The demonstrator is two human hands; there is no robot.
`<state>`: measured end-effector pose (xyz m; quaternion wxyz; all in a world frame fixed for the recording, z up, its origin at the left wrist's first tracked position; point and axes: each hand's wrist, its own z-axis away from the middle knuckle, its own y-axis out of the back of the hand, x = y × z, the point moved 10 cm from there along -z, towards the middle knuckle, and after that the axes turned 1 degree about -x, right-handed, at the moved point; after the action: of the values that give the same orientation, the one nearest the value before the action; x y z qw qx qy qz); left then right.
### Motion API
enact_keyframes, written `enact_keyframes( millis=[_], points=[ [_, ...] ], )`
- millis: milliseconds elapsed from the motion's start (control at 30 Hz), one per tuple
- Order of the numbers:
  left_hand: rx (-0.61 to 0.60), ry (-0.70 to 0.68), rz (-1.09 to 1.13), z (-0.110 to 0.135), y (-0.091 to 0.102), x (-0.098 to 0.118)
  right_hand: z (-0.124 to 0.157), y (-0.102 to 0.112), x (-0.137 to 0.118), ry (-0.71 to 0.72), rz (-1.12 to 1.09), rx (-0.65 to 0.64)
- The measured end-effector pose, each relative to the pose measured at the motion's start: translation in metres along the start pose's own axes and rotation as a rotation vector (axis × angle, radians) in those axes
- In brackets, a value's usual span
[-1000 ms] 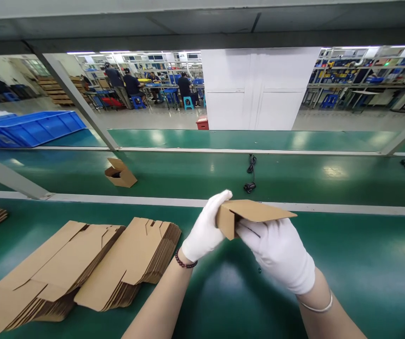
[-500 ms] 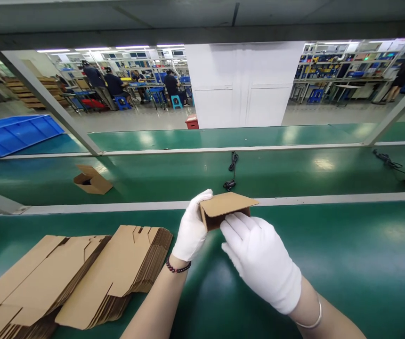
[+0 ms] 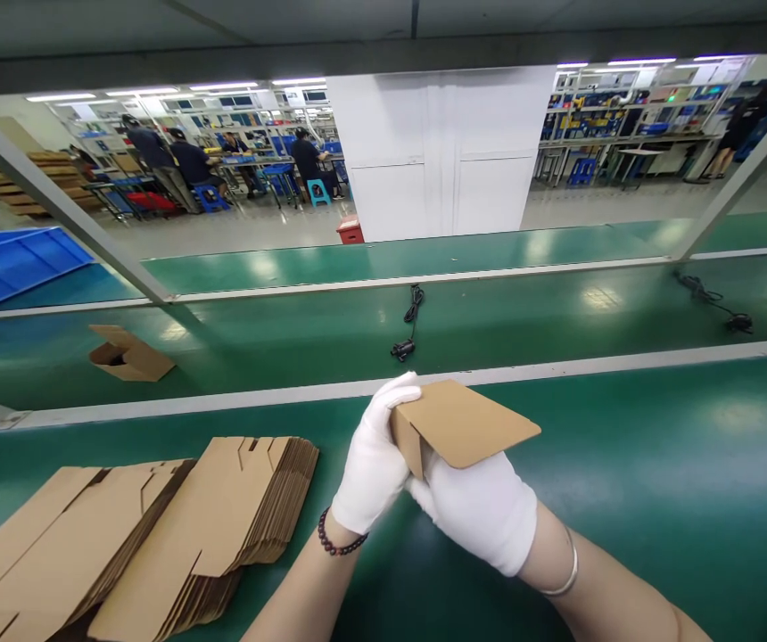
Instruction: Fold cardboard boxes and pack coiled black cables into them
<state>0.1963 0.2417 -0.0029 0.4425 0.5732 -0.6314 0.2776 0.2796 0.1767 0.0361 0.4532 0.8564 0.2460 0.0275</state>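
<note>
Fingers (image 3: 383,419) of the left hand (image 3: 371,464) and right hand (image 3: 481,522) grasp a cardboard box (image 3: 460,423). A slack grip could drop it onto the flattened cartons (image 3: 223,499) beside them.

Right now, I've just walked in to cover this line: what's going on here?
A person's gloved left hand and right hand hold a folded cardboard box above a green conveyor belt. Two stacks of flat cardboard blanks lie to the left; another folded box sits on the farther belt.
</note>
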Motion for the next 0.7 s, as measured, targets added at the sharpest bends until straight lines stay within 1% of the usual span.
enact_keyframes(
  millis=[100, 167, 233, 300, 367, 467, 533, 633, 700],
  points=[
    [-0.016, 0.019, 0.011, 0.0, -0.002, 0.0, -0.003, -0.002, -0.003, 0.076, -0.03, -0.028],
    [0.007, 0.043, -0.004, -0.001, 0.0, -0.001, -0.007, -0.007, -0.004, 0.107, -0.042, -0.081],
    [0.052, 0.072, -0.032, -0.003, 0.005, -0.003, -0.012, -0.012, -0.001, 0.076, -0.004, -0.132],
    [0.089, 0.098, -0.061, -0.005, 0.009, -0.005, -0.017, -0.015, 0.006, 0.003, 0.053, -0.159],
    [0.088, 0.1, -0.073, -0.005, 0.008, -0.006, -0.018, -0.018, 0.012, -0.036, 0.042, -0.187],
    [0.056, 0.076, -0.084, -0.001, 0.0, -0.003, -0.014, -0.024, 0.009, 0.018, -0.092, -0.224],
    [0.052, 0.058, -0.09, 0.003, -0.006, -0.001, -0.01, -0.026, 0.008, 0.033, -0.13, -0.208],
    [0.049, 0.054, -0.034, 0.004, -0.01, -0.003, -0.008, -0.023, 0.009, -0.033, -0.036, -0.19],
    [0.062, 0.081, 0.008, 0.0, -0.006, -0.01, -0.008, -0.015, 0.004, -0.04, 0.031, -0.231]
  ],
)
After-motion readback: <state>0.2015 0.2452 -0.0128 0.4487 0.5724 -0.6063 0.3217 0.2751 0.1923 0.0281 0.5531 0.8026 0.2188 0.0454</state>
